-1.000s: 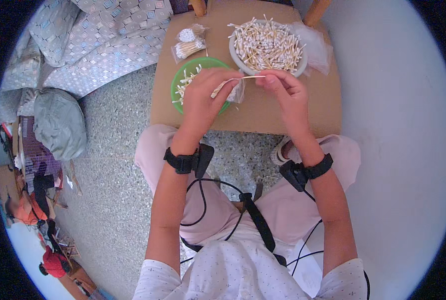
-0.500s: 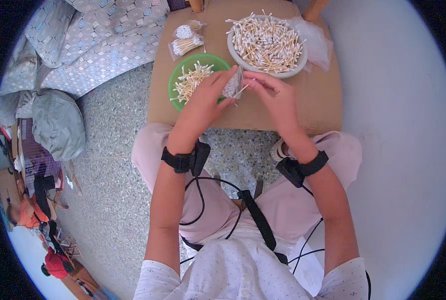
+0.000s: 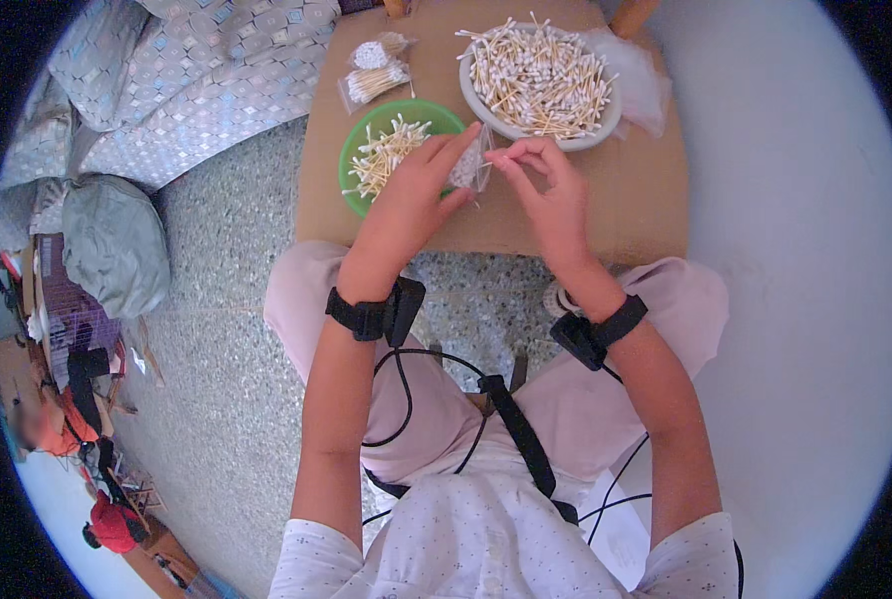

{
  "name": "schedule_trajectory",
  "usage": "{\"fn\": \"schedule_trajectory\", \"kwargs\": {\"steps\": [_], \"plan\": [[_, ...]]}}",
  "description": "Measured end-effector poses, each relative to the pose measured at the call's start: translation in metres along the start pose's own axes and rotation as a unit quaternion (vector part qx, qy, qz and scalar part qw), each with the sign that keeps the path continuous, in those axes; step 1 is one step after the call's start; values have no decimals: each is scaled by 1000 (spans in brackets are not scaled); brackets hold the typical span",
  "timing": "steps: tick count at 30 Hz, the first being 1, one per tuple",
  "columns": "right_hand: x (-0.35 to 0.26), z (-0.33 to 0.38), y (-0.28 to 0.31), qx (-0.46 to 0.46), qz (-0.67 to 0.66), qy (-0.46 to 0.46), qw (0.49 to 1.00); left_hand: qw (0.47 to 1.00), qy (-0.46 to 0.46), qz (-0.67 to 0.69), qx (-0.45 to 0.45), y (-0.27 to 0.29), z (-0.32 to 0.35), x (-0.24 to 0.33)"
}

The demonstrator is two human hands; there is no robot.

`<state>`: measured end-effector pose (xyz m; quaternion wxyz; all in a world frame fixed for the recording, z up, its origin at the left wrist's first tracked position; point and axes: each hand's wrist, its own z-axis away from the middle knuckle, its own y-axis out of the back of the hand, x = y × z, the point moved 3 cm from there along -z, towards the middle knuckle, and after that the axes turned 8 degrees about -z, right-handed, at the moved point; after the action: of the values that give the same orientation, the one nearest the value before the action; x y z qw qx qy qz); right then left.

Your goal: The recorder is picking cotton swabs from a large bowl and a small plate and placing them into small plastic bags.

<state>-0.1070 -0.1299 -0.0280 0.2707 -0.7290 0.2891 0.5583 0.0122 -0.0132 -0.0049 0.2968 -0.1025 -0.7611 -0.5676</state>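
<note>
My left hand (image 3: pixel 413 190) holds a small clear plastic bag (image 3: pixel 469 166) with cotton swabs inside, above the edge of a green plate (image 3: pixel 358 150) of cotton swabs. My right hand (image 3: pixel 549 185) pinches the bag's opening from the right side. Both hands hover over a small brown table (image 3: pixel 636 210). Behind them stands a white bowl (image 3: pixel 486 110) heaped with cotton swabs.
Two filled small bags of swabs (image 3: pixel 376 70) lie at the table's far left. A crumpled clear plastic bag (image 3: pixel 641 85) lies right of the bowl. A patterned cloth (image 3: pixel 186 80) and a grey bag (image 3: pixel 116 245) lie on the speckled floor to the left.
A second ago my hands held single swabs between them. Now the hands have come together on the small bag, with the swabs inside it.
</note>
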Motion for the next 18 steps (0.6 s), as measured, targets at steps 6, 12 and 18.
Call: {"fn": "schedule_trajectory", "kwargs": {"steps": [6, 12, 18], "plan": [[-1, -4, 5, 16, 63, 65, 996, 1000, 4, -2, -1, 0, 1, -1], [-3, -3, 3, 15, 26, 30, 999, 1000, -1, -6, 2, -1, 2, -2], [-10, -2, 2, 28, -14, 11, 999, 1000, 0, -2, 0, 1, 1, 1]]}}
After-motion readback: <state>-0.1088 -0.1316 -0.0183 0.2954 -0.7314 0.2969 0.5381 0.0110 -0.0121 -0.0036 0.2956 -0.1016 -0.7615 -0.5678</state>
